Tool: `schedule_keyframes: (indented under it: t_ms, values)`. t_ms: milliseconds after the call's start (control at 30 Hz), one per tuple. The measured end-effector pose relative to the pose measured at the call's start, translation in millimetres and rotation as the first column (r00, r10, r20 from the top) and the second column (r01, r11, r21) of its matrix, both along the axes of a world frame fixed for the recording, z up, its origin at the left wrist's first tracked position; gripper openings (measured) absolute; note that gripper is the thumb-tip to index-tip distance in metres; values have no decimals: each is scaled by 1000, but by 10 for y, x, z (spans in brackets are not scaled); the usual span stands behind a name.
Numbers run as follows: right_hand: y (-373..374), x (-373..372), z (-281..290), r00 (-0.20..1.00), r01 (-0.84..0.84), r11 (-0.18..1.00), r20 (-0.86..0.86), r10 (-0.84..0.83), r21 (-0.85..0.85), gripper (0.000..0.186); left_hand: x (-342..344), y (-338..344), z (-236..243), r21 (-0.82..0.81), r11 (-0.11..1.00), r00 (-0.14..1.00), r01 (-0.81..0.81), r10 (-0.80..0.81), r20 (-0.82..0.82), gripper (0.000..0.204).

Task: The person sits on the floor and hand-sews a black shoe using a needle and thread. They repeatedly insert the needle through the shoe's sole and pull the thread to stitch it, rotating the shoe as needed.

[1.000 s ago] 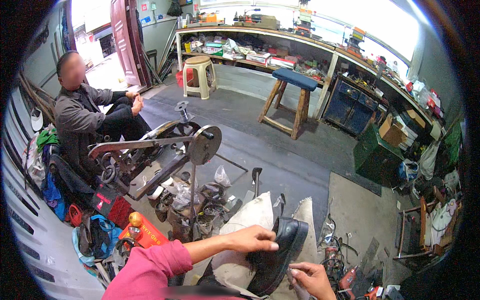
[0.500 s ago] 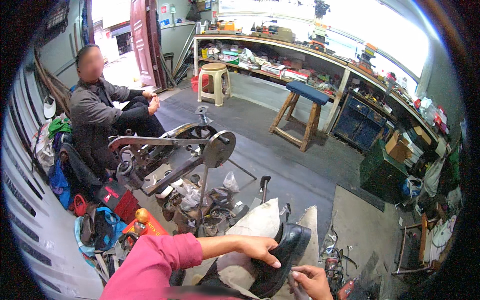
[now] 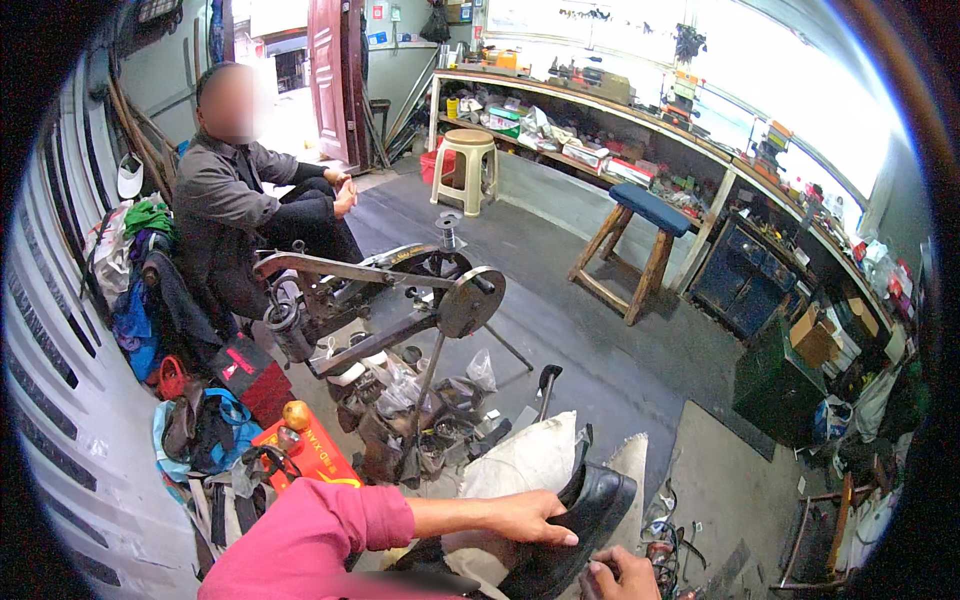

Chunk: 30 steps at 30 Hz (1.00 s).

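A black leather shoe (image 3: 612, 492) lies over my lap on a pale cloth (image 3: 525, 462), its toe pointing away. My left hand (image 3: 535, 517) reaches across from the left and holds the shoe's upper, thumb on top; the other fingers are partly hidden. Close by the shoe's right side, my right hand (image 3: 625, 574) is closed with the fingertips pinched together. Something greyish shows at those fingertips, too small and cut off by the lower edge to make out.
A hand-cranked metal machine (image 3: 470, 300) stands ahead on thin legs, with bags and scraps beneath. A seated person (image 3: 225, 190) is behind it, hands together. A blue-topped stool (image 3: 645, 200), a plastic stool (image 3: 467, 165) and a cluttered workbench (image 3: 590, 95) stand farther back. A red box (image 3: 325, 455) lies left.
The view has turned slightly left, so the room sits farther right and lower. My left hand stays on the shoe; my right hand remains pinched beside it.
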State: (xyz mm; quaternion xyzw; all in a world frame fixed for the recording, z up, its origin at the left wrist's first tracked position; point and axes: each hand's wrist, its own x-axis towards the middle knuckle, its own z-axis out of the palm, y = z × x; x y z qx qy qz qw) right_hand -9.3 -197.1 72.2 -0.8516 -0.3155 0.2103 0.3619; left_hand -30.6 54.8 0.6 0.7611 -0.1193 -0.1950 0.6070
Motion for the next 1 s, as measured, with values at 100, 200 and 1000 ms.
schedule_keyframes:
  t_ms: [100, 200, 1000]
  values:
    - [63, 53, -22, 997, -36, 998, 69, 39, -43, 18, -10, 10, 43, 43, 999, 1000, -30, 30, 1, 51]
    - [111, 112, -128, 992, 3, 995, -127, 10, 101, 14, -29, 30, 92, -66, 996, 997, -62, 66, 47, 51]
    - [179, 95, -16, 988, 88, 967, 146, -54, -239, 24, -11, -2, -97, -108, 991, 997, -72, 73, 7, 44]
